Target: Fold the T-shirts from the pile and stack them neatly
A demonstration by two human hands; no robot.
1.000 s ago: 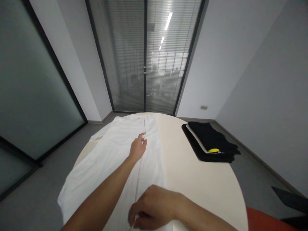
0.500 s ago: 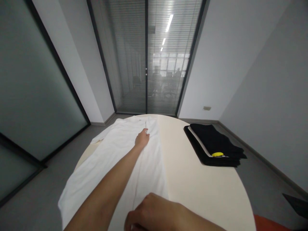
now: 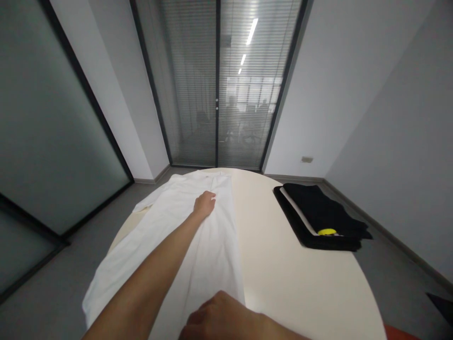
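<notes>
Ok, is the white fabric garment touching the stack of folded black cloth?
Apart. The head view shows it: a wide strip of the cream round tabletop lies between the white fabric garment and the stack of folded black cloth.

Pale walls (image 3: 339, 89), grey floor (image 3: 95, 236), 2 blind-covered panes (image 3: 187, 89).

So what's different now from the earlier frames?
The left hand has moved farther out along the white cloth; the right hand has shifted left and lower in view. The long line in the cloth near it also moved left. Neither grip clearly shows a release. The dark stack and yellow item stayed put on the table; the view shifted slightly.
</notes>
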